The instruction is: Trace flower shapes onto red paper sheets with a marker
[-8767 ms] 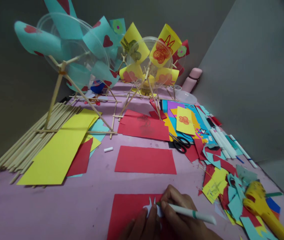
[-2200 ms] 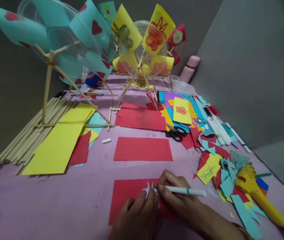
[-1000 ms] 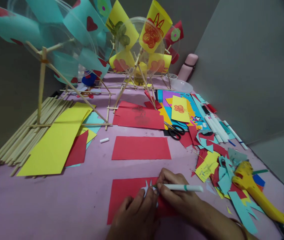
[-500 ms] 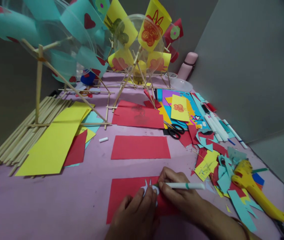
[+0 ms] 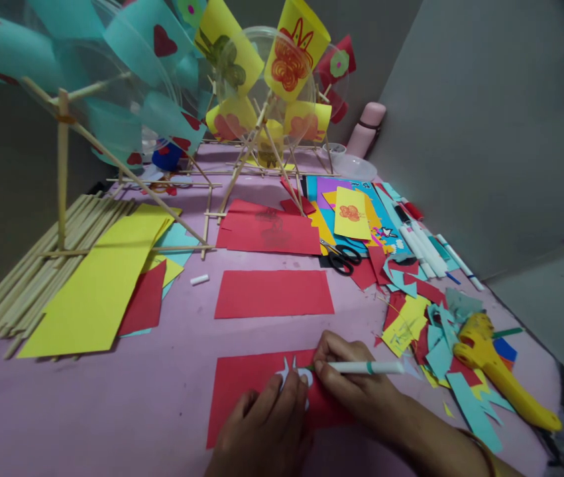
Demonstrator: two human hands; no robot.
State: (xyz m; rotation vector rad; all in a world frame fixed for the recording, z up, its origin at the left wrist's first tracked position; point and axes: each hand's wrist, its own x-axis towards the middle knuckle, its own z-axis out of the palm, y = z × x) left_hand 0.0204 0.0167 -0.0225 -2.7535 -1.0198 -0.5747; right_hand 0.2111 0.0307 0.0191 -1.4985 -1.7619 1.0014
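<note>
A red paper sheet (image 5: 234,391) lies flat in front of me. On it is a small white butterfly-shaped cutout (image 5: 306,377) with two thin antennae, partly covered by fingers. My left hand (image 5: 274,414) holds the cutout down, its fingers close together and pressed onto it. In a pinch grip, my right hand (image 5: 348,377) has a white marker (image 5: 364,367) with a green band. Its green tip touches or nearly touches the cutout's upper right edge. Farther back lies a second red paper rectangle (image 5: 274,293).
Left are wooden sticks (image 5: 48,258) and yellow paper (image 5: 97,281). Stick-framed paper wheels (image 5: 262,73) stand behind. Right are black-handled scissors (image 5: 344,258), markers (image 5: 421,248), paper scraps (image 5: 403,324) and a yellow glue gun (image 5: 503,374). A white cap (image 5: 199,279) lies mid-table.
The whole view has shifted slightly, so things sit a little farther left. The marker tip stays by the cutout's edge, and both hands keep nearly the same pose.
</note>
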